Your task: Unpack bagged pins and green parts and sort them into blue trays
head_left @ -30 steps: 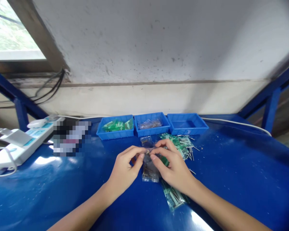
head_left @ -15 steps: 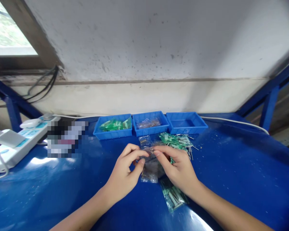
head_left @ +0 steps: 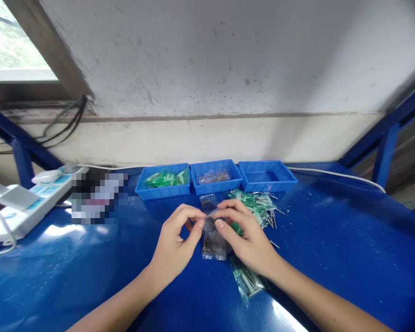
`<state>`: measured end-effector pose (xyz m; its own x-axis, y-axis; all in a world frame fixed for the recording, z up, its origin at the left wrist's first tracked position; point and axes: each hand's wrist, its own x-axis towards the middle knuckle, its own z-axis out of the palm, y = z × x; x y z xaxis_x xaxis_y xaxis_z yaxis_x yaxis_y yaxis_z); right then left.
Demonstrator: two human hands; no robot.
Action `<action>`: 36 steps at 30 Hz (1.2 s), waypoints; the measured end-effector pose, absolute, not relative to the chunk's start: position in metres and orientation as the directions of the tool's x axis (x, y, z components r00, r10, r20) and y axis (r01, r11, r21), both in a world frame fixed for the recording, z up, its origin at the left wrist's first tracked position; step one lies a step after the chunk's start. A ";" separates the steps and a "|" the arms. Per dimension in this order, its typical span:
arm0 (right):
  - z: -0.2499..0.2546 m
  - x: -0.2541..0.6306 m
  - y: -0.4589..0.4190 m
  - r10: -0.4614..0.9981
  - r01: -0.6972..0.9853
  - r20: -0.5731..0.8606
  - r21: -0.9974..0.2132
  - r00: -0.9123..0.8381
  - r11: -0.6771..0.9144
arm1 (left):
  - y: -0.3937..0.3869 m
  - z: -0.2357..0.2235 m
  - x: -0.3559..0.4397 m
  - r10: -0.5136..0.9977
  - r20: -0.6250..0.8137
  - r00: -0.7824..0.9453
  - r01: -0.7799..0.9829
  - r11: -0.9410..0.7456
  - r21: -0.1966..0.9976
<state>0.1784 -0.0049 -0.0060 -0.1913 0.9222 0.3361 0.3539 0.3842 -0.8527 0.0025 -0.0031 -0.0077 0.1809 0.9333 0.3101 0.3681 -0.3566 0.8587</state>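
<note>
Pinching a plastic bag (head_left: 210, 223), both hands (head_left: 174, 235) (head_left: 246, 234), blue table (head_left: 72, 272) below

Bare forearms (head_left: 124, 297) angled inward, left hand (head_left: 174, 237) and right hand (head_left: 251, 237) nearly meeting, thumbs (head_left: 195, 231) and forefingers (head_left: 191, 214) pinched.

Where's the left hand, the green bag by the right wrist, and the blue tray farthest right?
Left hand (head_left: 174, 240), head view: its back.
Green bag (head_left: 248, 281), head view: middle.
Blue tray (head_left: 268, 186), head view: front wall.

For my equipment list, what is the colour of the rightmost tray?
The rightmost tray is blue, seen best in the head view.
</note>
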 end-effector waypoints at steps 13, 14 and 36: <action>-0.010 0.175 0.000 0.989 0.054 0.106 -0.992 -0.106 0.112 | -0.001 -0.011 0.005 0.977 0.152 0.149 0.240 -0.185 0.953; -0.011 0.175 0.001 0.992 0.039 0.096 -0.994 -0.086 0.099 | 0.000 -0.010 0.005 0.987 0.063 0.149 0.179 -0.090 0.980; -0.002 0.182 -0.001 0.920 0.446 0.386 -0.812 -0.071 0.375 | 0.005 -0.004 0.007 0.970 -0.207 0.124 0.130 0.191 0.973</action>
<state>0.1818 -0.0010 -0.0023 -0.0706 0.9198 0.3859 0.4462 0.3752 -0.8125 0.0074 0.0054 -0.0042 0.1242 0.9704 -0.2069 0.1295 0.1909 0.9730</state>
